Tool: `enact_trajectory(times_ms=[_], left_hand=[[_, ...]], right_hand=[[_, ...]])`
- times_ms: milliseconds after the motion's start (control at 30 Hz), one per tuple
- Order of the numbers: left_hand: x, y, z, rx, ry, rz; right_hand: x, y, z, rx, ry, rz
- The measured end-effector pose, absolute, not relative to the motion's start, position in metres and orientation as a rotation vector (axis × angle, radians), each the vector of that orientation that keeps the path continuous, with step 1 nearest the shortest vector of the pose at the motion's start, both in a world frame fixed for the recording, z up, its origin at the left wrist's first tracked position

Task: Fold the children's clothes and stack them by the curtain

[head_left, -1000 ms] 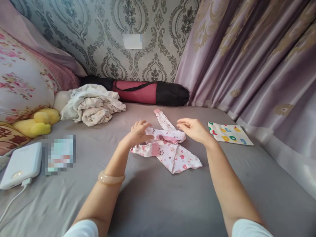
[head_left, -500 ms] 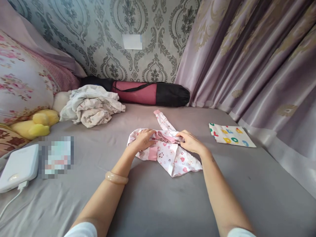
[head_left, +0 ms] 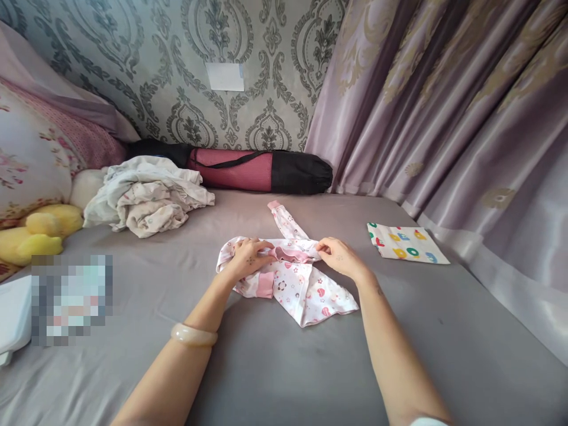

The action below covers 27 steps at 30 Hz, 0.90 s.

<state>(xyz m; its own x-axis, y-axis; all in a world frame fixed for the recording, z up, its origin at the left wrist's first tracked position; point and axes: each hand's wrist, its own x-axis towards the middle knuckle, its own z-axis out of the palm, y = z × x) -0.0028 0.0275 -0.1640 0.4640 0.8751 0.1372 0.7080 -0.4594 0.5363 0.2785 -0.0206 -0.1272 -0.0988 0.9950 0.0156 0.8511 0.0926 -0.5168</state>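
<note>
A small white baby shirt (head_left: 306, 290) with pink cuffs and a pink-and-brown print lies partly folded on the bed. One sleeve points away toward the wall; the other is bent across the front at the left. My left hand (head_left: 252, 258) grips the cloth at the left of the pink neckline, thumb and fingers closing on it. At the right of the neckline, my right hand (head_left: 339, 258) pinches the shirt's edge between thumb and fingers. The neckline sags a little between the two hands.
A grey sheet (head_left: 266, 373) covers the bed. Crumpled white clothes (head_left: 151, 198), a yellow plush toy (head_left: 48, 228) and a white power bank (head_left: 15, 310) are at left. A folded printed cloth (head_left: 406, 244) lies right; a red-and-black mat bag (head_left: 235, 168) rests along the wall.
The view has turned slightly to the right, so things appear shifted left. Both hands stay on the shirt's neckline, and the shirt keeps nearly the same shape.
</note>
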Motion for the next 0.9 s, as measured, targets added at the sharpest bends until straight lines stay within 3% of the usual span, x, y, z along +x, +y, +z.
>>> enact_trajectory(times_ms=[433,900], left_hand=[[0.005,0.023,-0.151,2.036,1.16,0.796],[-0.005,0.022,-0.145,1.679,1.276,0.8]], right_hand=[[0.269,-0.019,-0.13,-1.696,-2.107,0.489],[0.257,-0.021,-0.114,-1.419,-1.538,1.132]])
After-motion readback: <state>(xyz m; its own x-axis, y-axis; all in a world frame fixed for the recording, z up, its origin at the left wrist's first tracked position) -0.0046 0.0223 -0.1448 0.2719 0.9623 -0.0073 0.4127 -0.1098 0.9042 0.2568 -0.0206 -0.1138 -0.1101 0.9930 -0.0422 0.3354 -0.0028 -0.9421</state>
